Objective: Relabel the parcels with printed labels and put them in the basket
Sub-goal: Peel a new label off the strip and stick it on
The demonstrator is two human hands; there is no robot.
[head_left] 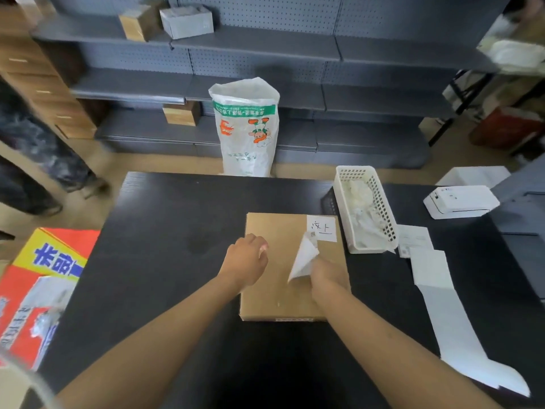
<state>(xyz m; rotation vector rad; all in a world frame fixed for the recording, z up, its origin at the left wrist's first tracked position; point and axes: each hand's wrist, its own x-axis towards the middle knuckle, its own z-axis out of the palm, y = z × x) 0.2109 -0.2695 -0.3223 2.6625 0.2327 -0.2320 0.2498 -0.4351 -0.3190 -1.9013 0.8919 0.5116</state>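
A flat brown cardboard parcel (283, 293) lies on the black table (165, 231). A small white tag with handwriting (322, 228) sticks on its far right corner. My right hand (327, 276) pinches a white label (305, 258) that curls up off the parcel's top. My left hand (246, 261) rests on the parcel's left edge, fingers curled, holding the box down. A white plastic basket (380, 202) stands just right of the parcel with crumpled white paper inside.
A white label printer (460, 202) sits at the far right, with a long strip of white label paper (451, 320) and a printed label (414, 240) on the table. A colourful carton (38, 284) stands at left. A white sack (246, 128) and grey shelves (265, 48) lie beyond.
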